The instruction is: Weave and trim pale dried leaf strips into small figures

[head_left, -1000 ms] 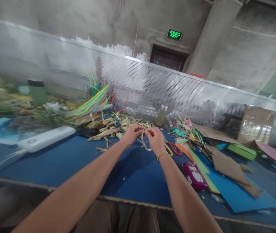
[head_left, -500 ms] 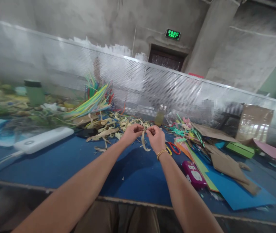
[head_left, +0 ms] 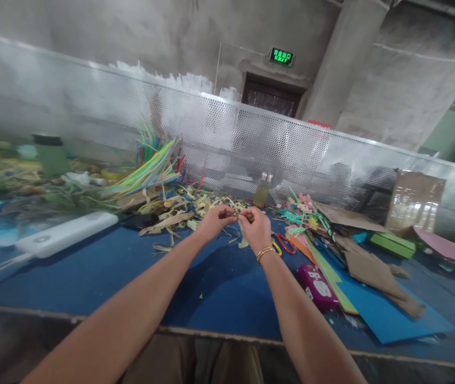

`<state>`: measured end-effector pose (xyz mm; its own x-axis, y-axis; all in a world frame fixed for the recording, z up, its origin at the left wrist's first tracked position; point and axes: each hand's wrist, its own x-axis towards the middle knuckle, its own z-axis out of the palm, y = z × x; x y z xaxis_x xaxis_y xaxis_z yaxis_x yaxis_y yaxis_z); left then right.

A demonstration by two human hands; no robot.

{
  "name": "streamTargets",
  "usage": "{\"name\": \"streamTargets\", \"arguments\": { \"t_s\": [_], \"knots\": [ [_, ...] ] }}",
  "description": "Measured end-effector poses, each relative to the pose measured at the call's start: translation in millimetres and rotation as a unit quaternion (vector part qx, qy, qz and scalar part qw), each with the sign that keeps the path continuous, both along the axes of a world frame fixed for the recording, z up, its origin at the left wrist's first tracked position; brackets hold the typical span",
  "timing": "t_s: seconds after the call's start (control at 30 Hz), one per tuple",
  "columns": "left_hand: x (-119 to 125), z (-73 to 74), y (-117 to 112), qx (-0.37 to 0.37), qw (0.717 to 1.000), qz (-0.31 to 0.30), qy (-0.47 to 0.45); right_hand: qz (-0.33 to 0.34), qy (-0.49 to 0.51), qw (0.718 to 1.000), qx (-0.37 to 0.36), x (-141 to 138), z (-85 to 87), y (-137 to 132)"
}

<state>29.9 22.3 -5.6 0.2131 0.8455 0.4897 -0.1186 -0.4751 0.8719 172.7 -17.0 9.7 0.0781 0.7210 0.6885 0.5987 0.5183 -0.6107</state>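
Observation:
My left hand point(head_left: 217, 221) and my right hand point(head_left: 256, 226) meet over the blue table, fingertips almost touching. Both are closed in a pinch on a thin, pale, dried-looking strip point(head_left: 243, 238), whose tail hangs below the right fingers. What lies right between the fingertips is too small to make out. Just behind and to the left spreads a heap of similar pale strips point(head_left: 175, 217). Scissors with red and yellow handles point(head_left: 285, 244) lie beside my right wrist, partly hidden by it.
A white power strip point(head_left: 67, 234) lies left. Bundled pipe cleaners point(head_left: 151, 170), a green bottle point(head_left: 49, 154) and a small glass bottle point(head_left: 261, 191) stand behind. Rightward are a purple case point(head_left: 317, 287), blue paper point(head_left: 391, 317) and cardboard point(head_left: 375, 272). A perforated metal screen point(head_left: 219, 122) closes the back.
The strip's hanging tail has swung toward my right hand and shows less below the fingers. My hands stay together in nearly the same place. The whole view has shifted slightly.

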Motion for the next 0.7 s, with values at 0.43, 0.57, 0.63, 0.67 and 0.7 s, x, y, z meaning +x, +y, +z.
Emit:
{"name": "streamTargets", "arguments": {
  "t_s": [0.43,0.57,0.63,0.67,0.7],
  "knots": [
    [0.5,2.0,-3.8,-0.041,0.997,-0.057,-0.034,0.038,-0.024,0.999,0.012,2.5,-2.6,4.3],
    [-0.9,0.9,-0.8,-0.097,0.989,-0.072,-0.089,0.055,-0.093,0.993,0.053,2.7,1.0,-0.3],
    [-1.2,0.6,-1.1,-0.123,0.981,-0.086,-0.121,0.037,-0.123,0.989,0.073,3.5,2.9,-2.4],
    [-1.2,0.6,-1.7,-0.134,0.977,-0.094,-0.136,0.025,-0.136,0.987,0.082,4.2,3.7,-3.0],
    [-1.1,0.8,-2.4,-0.141,0.974,-0.102,-0.147,0.012,-0.147,0.985,0.089,5.1,4.5,-3.4]
  ]
}}
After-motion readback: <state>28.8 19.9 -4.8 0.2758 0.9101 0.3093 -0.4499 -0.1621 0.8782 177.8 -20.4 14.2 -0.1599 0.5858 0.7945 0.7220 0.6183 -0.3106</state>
